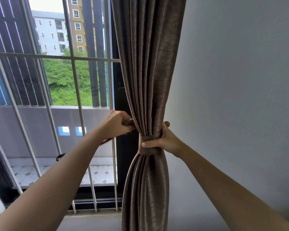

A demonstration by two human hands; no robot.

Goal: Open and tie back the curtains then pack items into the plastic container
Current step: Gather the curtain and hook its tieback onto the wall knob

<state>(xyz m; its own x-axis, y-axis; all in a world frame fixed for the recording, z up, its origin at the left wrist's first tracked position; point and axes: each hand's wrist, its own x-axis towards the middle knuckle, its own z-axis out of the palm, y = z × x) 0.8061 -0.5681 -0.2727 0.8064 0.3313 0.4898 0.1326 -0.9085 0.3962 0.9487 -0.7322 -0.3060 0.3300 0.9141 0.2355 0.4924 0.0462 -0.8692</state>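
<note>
By the window [57,80], both hands grip the curtain's [148,64] tieback [148,150].

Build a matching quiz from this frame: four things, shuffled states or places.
1. left hand
2. right hand
3. brown curtain
4. wall

A. gathered into a bundle, cinched at mid-height
B. grips the loose end of the tie-back, left of the curtain
C. clasps the curtain where the tie-back wraps it
D. pale, right of the curtain

Pairs: 1-B, 2-C, 3-A, 4-D
</note>
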